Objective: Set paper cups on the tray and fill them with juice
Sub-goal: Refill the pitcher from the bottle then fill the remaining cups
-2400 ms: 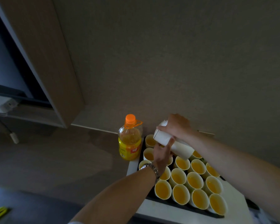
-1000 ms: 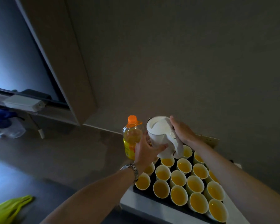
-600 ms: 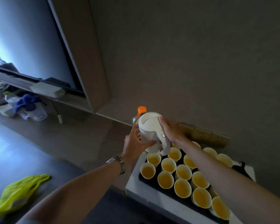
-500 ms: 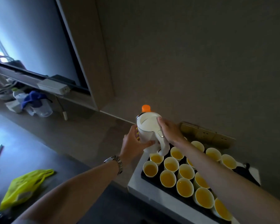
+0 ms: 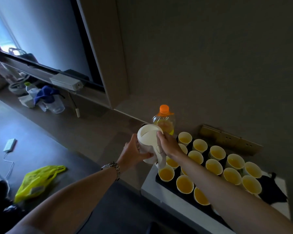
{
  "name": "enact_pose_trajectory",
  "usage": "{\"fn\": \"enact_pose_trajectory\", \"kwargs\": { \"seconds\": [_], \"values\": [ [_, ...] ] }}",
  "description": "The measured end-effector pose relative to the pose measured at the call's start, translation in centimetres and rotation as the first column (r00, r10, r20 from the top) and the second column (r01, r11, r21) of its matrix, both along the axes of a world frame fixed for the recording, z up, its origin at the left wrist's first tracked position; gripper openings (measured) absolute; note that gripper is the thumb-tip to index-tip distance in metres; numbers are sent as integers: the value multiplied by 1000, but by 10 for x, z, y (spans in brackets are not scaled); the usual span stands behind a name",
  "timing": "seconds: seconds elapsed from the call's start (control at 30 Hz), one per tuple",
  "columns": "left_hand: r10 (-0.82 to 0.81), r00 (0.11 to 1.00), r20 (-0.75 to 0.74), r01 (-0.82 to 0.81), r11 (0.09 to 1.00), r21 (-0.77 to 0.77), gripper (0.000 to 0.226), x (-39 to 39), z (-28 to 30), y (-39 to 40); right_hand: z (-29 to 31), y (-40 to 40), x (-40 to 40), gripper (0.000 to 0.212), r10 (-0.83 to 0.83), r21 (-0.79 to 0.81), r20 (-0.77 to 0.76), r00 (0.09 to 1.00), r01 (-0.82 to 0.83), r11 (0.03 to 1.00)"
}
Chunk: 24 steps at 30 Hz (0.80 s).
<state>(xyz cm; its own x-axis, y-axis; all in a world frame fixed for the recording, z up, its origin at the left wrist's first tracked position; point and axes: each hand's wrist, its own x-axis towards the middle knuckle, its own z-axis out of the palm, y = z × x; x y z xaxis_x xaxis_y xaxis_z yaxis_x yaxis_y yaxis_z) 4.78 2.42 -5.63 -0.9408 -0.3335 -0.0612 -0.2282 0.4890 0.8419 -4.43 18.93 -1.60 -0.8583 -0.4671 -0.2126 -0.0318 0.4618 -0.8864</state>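
From the head camera, both hands hold a white jug (image 5: 150, 143) in the air just past the near left corner of the black tray (image 5: 166, 183), above the table (image 5: 149, 186) edge. The left hand (image 5: 134, 153) cups the jug's body from the side and below, fingers curled around it; the right hand (image 5: 167, 144) lies over the top and handle side, fingers clamped on it. The paper cups (image 5: 215, 167) stand packed in rows on the tray, every visible one already holding orange juice, and the juice bottle (image 5: 164, 123) stands capped just behind the jug, at the tray's far left corner. The likeliest trouble, as I judge it, comes from the right forearm, which stretches low across the front rows: a small dip or a sideways pull of the arm could tip a light cup and flood its neighbours. The jug also hangs partly beyond the table, so a drip from its spout would fall on the floor. Swinging the jug back carelessly could knock the bottle. The room is dim, which makes fill levels hard to read and overfilling easy.
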Motion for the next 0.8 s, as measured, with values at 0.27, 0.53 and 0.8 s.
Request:
{"fn": "enact_pose_trajectory", "kwargs": {
  "seconds": [0.27,0.53,0.8],
  "values": [
    [-62,994,85,66,997,-44,102,-3,-42,-29,-38,-25,9,41,-15,10,107,994,14,1000],
    [-104,985,134,111,993,-43,104,-20,-60,-44,-72,-43,4,51,-71,29,188,980,66,997],
    [-123,973,194,123,992,12,106,-19,-75,-52,-93,-49,13,50,-113,116,231,966,88,989]
  ]
}}
